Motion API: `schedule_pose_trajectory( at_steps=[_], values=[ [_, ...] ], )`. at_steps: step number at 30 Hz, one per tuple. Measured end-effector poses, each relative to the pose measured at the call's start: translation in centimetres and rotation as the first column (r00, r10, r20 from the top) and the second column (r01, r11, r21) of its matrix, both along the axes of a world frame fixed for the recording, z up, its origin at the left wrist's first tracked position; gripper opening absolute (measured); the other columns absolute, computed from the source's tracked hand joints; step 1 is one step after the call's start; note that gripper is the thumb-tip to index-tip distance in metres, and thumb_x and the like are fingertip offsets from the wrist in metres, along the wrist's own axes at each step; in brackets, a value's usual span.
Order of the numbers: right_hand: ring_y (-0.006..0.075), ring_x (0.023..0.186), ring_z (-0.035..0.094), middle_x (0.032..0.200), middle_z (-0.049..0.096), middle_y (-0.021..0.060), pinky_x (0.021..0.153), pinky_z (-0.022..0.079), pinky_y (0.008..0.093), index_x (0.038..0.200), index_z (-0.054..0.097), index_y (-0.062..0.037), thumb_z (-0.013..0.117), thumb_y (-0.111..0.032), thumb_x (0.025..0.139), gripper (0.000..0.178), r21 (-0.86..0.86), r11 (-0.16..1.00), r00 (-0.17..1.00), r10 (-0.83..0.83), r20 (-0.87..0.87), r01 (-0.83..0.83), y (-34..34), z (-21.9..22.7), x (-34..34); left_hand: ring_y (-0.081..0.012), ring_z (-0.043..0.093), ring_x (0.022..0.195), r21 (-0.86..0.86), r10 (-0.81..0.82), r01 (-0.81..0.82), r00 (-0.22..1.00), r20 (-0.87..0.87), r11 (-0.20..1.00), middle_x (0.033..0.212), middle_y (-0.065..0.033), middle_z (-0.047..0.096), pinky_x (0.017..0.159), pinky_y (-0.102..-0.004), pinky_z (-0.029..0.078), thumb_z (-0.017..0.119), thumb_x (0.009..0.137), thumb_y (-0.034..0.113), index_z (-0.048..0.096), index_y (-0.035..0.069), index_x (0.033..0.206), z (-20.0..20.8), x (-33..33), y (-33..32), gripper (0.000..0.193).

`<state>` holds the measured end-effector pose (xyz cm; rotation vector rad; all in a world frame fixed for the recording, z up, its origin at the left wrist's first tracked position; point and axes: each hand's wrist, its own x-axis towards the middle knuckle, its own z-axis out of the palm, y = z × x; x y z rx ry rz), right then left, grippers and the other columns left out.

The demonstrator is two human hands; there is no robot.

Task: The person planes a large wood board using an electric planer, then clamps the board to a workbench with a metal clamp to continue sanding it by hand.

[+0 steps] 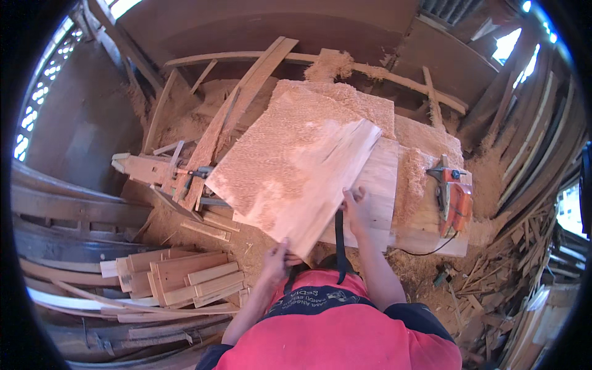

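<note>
A wide wooden board (296, 166) lies turned at an angle in front of me, its left and far parts covered with wood shavings. My left hand (275, 260) is closed on its near corner. My right hand (356, 206) grips its right edge, with the thumb showing near the top. The fingers under the board are hidden. Beneath it, another pale board (380, 179) shows on the right. To the right of that, an orange electric planer (454, 200) rests on a shaving-strewn board, its dark cord running back toward me.
Cut planks (194, 277) are stacked at lower left. A clamp (200, 172) sits by the bench's left end. Long slanting planks (246, 92) stand behind it. Offcuts (493, 290) pile up at right, below tall leaning boards (536, 135). Sawdust covers the floor (246, 243).
</note>
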<state>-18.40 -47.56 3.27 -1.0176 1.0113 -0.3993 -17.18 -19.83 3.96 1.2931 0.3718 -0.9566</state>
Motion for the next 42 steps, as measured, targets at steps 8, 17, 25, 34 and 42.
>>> schedule_pose_trajectory(
  at_steps=[8, 17, 25, 34, 42],
  values=[
    [0.0208, 0.098, 0.067, 0.112, 0.068, 0.0135, 0.086, 0.054, 0.0331, 0.128, 0.056, 0.0054, 0.066, -0.012, 0.093, 0.04, -0.425, 0.878, 0.929, 0.323, 0.184, -0.221, -4.9, 7.3, 1.2, -0.0231, 0.066, 0.105, -0.348, -0.012, 0.022, 0.999, 0.032, 0.937, 0.126, -0.0146, 0.062, 0.083, -0.033, 0.059, 0.05, 0.105, 0.041, 0.043, 0.009, 0.143, 0.4, -3.2, -2.1, 0.05],
    [0.0194, 0.053, 0.068, 0.06, 0.067, 0.014, 0.058, 0.059, 0.0324, 0.075, 0.066, 0.0056, 0.062, -0.039, 0.084, 0.046, -0.841, 0.284, 0.784, 0.574, -0.237, -0.461, 3.2, 28.9, 20.7, -0.0194, 0.067, 0.096, -0.154, 0.27, -0.265, 0.963, 0.007, 0.952, 0.115, -0.0101, 0.067, 0.08, -0.0336, 0.055, 0.031, 0.105, 0.057, 0.048, 0.009, 0.14, -1.3, -1.6, 0.1, 0.061],
    [0.0267, 0.082, 0.073, 0.095, 0.072, 0.0233, 0.072, 0.059, 0.0395, 0.111, 0.065, 0.0045, 0.062, -0.031, 0.087, 0.043, -0.842, 0.39, 0.847, 0.513, -0.139, -0.374, 0.5, 28.1, 16.0, -0.0201, 0.067, 0.096, -0.213, 0.292, -0.285, 0.956, 0.004, 0.935, 0.116, -0.0092, 0.068, 0.08, -0.0338, 0.055, 0.027, 0.104, 0.063, 0.052, 0.01, 0.133, -2.2, -2.1, -0.6, 0.066],
    [0.0194, 0.093, 0.067, 0.11, 0.07, 0.0158, 0.078, 0.054, 0.0344, 0.128, 0.059, 0.0076, 0.062, -0.011, 0.093, 0.04, -0.652, 0.665, 0.916, 0.38, -0.126, -0.365, -14.3, 5.6, 1.2, -0.0268, 0.067, 0.107, -0.349, 0.145, -0.157, 0.988, -0.061, 0.924, 0.124, -0.0181, 0.065, 0.081, -0.0381, 0.058, 0.033, 0.101, 0.066, 0.048, 0.004, 0.132, 0.3, 0.4, -3.5, 0.072],
    [0.0226, 0.11, 0.063, 0.127, 0.063, 0.017, 0.089, 0.053, 0.036, 0.139, 0.051, 0.0028, 0.061, -0.018, 0.099, 0.046, -0.413, 0.854, 0.949, 0.294, -0.115, -0.315, -10.9, 0.8, -0.9, -0.0246, 0.067, 0.104, 0.132, -0.611, 0.74, 0.425, 0.668, 0.66, 0.111, -0.0134, 0.072, 0.095, -0.036, 0.05, 0.062, 0.098, 0.038, 0.061, 0.004, 0.131, 0.8, -5.9, -8.4, 0.047]
  ],
)
